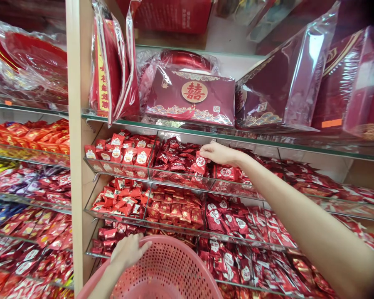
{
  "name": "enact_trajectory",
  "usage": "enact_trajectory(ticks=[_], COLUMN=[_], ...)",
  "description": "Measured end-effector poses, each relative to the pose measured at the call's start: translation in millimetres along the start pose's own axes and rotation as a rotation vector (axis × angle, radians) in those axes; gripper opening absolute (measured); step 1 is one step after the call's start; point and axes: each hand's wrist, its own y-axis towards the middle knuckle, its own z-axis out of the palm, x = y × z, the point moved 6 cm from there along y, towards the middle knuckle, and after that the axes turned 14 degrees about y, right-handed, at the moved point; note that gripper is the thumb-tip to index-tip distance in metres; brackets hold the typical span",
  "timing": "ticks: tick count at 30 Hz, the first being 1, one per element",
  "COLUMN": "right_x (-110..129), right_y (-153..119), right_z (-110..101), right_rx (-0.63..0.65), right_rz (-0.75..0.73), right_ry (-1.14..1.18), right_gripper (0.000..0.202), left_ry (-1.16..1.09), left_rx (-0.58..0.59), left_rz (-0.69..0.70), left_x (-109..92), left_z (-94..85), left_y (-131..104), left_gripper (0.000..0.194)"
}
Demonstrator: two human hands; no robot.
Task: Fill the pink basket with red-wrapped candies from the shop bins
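Note:
My right hand (pixel 220 153) is stretched out to the upper row of clear bins, its thumb and fingers closed on a red candy packet (pixel 200 163) with a white round label. Loose red packets (pixel 178 155) lie in the bin just left of it. Low in the view, my left hand (pixel 129 251) grips the rim of a pink plastic basket (pixel 171 259), fingers over the edge and thumb on the inner side. The basket has rows of holes in its wall. Its visible inside shows no packets, and its bottom is cut off by the frame.
Above the bins runs a glass shelf (pixel 180 126) with a maroon gift box (pixel 191 99) and wrapped boxes at the right. A wooden upright (pixel 73 166) divides this rack from the left one. Further bins of red packets (pixel 174 205) sit behind clear front strips below.

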Motion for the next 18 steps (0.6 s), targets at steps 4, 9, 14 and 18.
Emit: enact_trajectory(ticks=[4, 9, 14, 18], right_x=[-3, -4, -9, -5], right_y=[3, 7, 10, 10], right_z=[18, 30, 26, 8], right_rx=[0.191, 0.234, 0.215, 0.066], right_rz=[0.258, 0.381, 0.298, 0.151], right_ry=[0.108, 0.111, 0.132, 0.198], right_gripper=[0.022, 0.018, 0.018, 0.019], left_ry=[0.016, 0.023, 0.015, 0.021], left_rx=[-0.013, -0.019, 0.007, 0.021], left_rz=[0.003, -0.014, -0.015, -0.023], left_x=[0, 5, 8, 9], left_z=[-1.7, -4.8, -12.1, -14.7], left_y=[0, -4, -13, -15], left_gripper=[0.063, 0.062, 0.061, 0.061])
